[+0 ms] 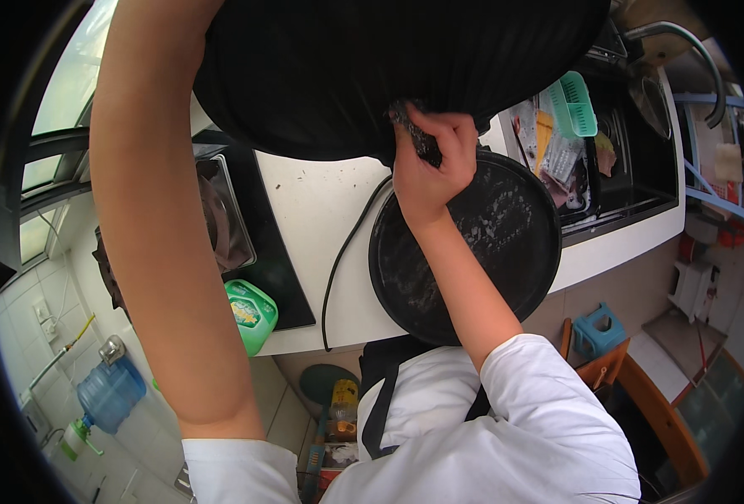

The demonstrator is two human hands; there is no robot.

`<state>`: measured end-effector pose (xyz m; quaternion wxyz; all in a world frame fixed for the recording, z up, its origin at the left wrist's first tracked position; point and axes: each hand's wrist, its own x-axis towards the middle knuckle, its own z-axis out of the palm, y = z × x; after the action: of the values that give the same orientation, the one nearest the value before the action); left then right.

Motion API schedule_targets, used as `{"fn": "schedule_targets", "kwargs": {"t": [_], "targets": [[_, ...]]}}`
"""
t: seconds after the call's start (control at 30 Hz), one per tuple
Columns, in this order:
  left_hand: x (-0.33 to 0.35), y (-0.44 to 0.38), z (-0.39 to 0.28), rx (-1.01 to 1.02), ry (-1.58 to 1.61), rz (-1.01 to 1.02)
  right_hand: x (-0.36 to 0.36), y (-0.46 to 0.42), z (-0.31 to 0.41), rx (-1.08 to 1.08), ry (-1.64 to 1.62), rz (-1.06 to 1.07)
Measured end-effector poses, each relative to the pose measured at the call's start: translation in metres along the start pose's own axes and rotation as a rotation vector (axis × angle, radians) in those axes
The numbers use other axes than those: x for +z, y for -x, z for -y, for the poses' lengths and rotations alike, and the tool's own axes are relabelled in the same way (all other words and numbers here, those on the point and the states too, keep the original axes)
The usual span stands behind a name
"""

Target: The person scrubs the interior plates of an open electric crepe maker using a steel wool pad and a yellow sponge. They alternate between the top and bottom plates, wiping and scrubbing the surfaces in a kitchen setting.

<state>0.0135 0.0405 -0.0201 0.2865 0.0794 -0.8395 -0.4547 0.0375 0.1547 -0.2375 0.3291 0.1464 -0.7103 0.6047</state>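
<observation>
My right hand [438, 157] grips a dark, sudsy scouring pad [422, 135], apparently steel wool, against a large black round pan or lid [321, 75]. That piece stands raised at the top and runs out of view. Beneath my right forearm lies a round black griddle plate [504, 214] with a low rim and streaks of suds. Together they look like an electric griddle; whether they are joined is hidden behind my hand. A black cord [347, 252] curves along its left side. My left arm stretches up past the raised piece's left edge, its hand out of view.
Right of the plate is a black sink [643, 183] with a curved faucet [680, 28]. By it sit a mint-green basket [575, 104] and a tray of soapy items [561, 164]. A green detergent container [255, 315] stands by the black cooktop [277, 283] at left.
</observation>
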Motion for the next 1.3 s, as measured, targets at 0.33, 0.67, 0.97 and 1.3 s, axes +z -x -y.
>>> {"fn": "schedule_targets", "kwargs": {"t": [0.33, 0.67, 0.97, 1.3], "targets": [[0.005, 0.002, 0.014, 0.074, 0.041, -0.091, -0.025, 0.022, -0.026, 0.133, 0.012, 0.060], [0.005, -0.007, 0.011, 0.040, 0.012, -0.022, -0.009, 0.004, -0.015, 0.037, -0.026, 0.021], [0.005, -0.006, 0.012, 0.015, 0.004, -0.005, -0.014, 0.008, -0.015, 0.024, 0.029, 0.072], [-0.002, -0.012, 0.009, -0.009, -0.027, -0.007, -0.016, -0.003, -0.008, -0.001, 0.047, 0.087]]}}
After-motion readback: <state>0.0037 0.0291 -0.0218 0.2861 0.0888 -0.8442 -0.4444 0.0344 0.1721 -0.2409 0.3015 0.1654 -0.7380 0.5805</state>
